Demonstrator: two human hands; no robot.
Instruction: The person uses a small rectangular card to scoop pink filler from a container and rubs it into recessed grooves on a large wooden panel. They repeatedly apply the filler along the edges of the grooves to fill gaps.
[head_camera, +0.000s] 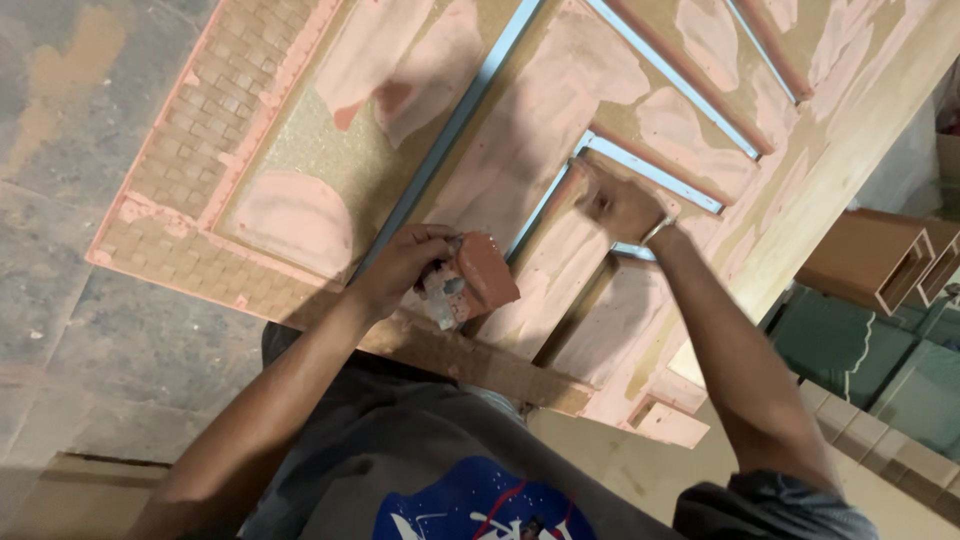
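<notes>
A wooden door panel (300, 140) lies flat before me, patched with pink filler and edged with blue strips. My left hand (405, 265) holds a small scraper loaded with a reddish-pink lump of filler (478, 275) just above the panel's near part. My right hand (620, 205) presses on the panel at the corner of a blue-edged recess (640, 165), fingers blurred, spreading pink filler. A thin bangle sits on that wrist. Whether the right hand holds a tool I cannot tell.
A grey, dusty concrete floor (70, 300) lies to the left. At the right stand brown hollow box sections (880, 260) and greenish sheets (860, 350). A pale board (620, 470) lies under the panel's near edge.
</notes>
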